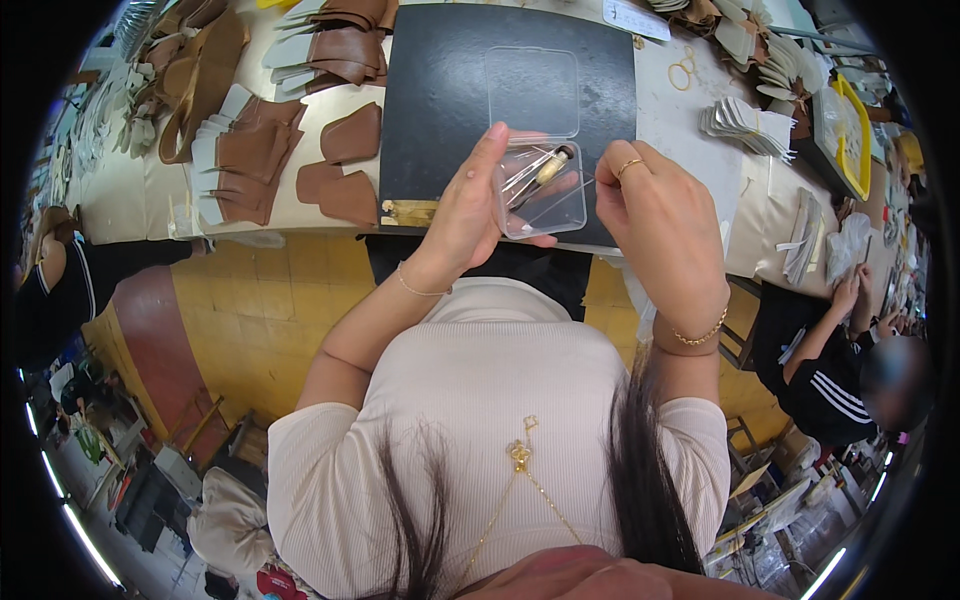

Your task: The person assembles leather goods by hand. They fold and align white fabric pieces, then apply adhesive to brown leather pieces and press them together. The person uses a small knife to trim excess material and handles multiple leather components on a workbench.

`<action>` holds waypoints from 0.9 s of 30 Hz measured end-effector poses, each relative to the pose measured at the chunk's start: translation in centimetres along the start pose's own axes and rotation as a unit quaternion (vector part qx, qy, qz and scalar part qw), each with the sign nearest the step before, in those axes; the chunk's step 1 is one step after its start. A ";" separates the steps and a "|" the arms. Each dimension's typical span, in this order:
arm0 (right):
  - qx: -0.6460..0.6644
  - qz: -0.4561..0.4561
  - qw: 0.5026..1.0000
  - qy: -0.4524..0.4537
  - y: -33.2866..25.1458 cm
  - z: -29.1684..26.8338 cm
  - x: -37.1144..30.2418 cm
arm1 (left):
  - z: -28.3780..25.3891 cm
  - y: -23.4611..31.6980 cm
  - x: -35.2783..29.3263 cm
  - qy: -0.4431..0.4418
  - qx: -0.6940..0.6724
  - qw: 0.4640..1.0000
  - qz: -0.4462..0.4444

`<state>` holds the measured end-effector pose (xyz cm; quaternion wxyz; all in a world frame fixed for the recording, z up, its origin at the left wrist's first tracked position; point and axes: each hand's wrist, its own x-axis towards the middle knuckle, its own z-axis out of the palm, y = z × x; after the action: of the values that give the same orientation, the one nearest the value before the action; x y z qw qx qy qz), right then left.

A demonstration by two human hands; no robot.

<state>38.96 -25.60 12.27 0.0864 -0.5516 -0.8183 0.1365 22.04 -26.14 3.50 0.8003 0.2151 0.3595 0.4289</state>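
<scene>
My left hand (462,212) grips a small clear plastic box (572,218) from its left side, thumb along the edge and fingers underneath. The hinged clear lid (532,92) is swung back over the black mat (440,90). Inside the box lie several thin metal rods and a short brass-coloured tool (551,168) with a dark end. Just right of the box, my right hand (668,208) has its fingers curled and pinched together. Whatever its fingertips hold is too thin or hidden to name.
Brown leather pieces (350,135) and stacks of leather with white backing (250,150) cover the table's left side. White cut pieces (752,128) and a yellow-rimmed tray (852,140) stand at the right. Other people sit at both sides.
</scene>
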 end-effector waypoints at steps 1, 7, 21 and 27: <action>-0.005 -0.001 1.000 -0.003 0.1 -0.1 -0.1 | -0.1 0.0 0.1 -0.007 -0.002 1.000 -0.007; 0.096 -0.051 0.993 0.041 1.6 -0.3 -0.2 | -0.4 -0.1 0.3 -0.053 -0.056 0.996 -0.036; 0.705 0.055 0.703 0.082 4.2 1.7 -0.2 | -2.4 1.5 0.7 -0.068 -0.200 0.977 -0.041; 0.706 0.037 0.699 0.106 3.1 1.3 -0.2 | -3.6 2.0 0.3 -0.062 -0.220 0.973 -0.035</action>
<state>41.36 -24.85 10.05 0.5318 -0.3693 -0.4465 0.6177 18.32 -24.69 2.37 0.8632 0.0475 0.2131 0.4553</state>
